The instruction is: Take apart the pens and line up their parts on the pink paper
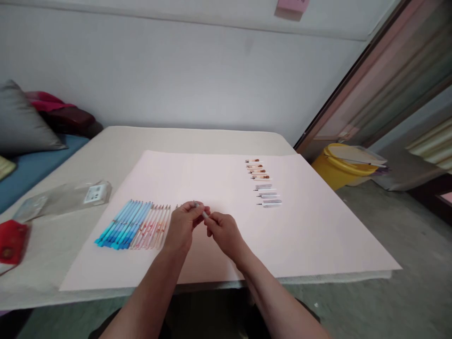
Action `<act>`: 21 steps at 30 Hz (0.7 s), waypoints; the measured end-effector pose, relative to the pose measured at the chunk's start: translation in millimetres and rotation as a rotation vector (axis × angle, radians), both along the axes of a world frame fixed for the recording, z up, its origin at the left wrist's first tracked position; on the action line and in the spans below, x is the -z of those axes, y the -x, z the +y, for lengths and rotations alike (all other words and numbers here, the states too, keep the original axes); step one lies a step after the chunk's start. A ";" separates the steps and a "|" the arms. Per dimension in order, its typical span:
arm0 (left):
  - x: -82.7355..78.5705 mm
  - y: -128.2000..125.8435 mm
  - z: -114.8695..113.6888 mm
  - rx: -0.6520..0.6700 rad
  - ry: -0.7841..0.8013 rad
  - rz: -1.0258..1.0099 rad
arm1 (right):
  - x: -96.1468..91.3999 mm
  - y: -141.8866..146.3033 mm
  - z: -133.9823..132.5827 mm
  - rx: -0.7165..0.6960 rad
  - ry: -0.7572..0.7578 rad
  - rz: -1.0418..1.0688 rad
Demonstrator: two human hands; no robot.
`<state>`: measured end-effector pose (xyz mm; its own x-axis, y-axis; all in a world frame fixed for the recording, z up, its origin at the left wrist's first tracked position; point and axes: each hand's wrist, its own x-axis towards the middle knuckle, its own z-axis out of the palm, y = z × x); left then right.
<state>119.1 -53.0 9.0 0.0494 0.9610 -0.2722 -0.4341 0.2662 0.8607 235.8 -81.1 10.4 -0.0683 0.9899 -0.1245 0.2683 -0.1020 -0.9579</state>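
Observation:
Both hands are closed on one slim pale grey pen (205,214) held above the pink sheet. My left hand (184,222) grips its upper end between thumb and fingers. The lower end is pinched by my right hand (223,231), and the fingers hide much of the pen. Just left of my left hand lies a row of blue pens (123,223) beside pale pens with red and pink patterns (151,228). Farther off to the right are small brown-and-cream pen parts (259,172), with grey pen parts and thin refills (269,194) nearer me.
The pink sheet (318,235) covers much of the cream table (197,139). A clear plastic bag (70,200) and a red object (13,241) lie at the left. A yellow bucket (326,167) stands beyond the right edge. A wall (176,75) rises behind the table.

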 end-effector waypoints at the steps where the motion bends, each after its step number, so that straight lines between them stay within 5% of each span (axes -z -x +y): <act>1: 1.0 -0.1 0.3 -0.019 0.001 0.034 | -0.8 1.3 -1.2 0.017 -0.083 -0.109; 4: 1.9 0.5 1.2 -0.048 0.013 0.077 | -1.7 2.0 -2.1 0.035 -0.162 -0.235; 10: -4.0 4.0 2.7 0.111 0.066 -0.200 | 1.1 -7.1 6.3 -0.016 0.164 0.081; 16: 1.1 2.8 3.3 -0.012 0.026 -0.017 | -7.9 -6.7 -0.8 0.033 -0.113 -0.208; 21: 0.1 2.5 3.5 0.017 0.031 0.040 | -0.7 -9.4 -0.2 -0.014 -0.023 -0.143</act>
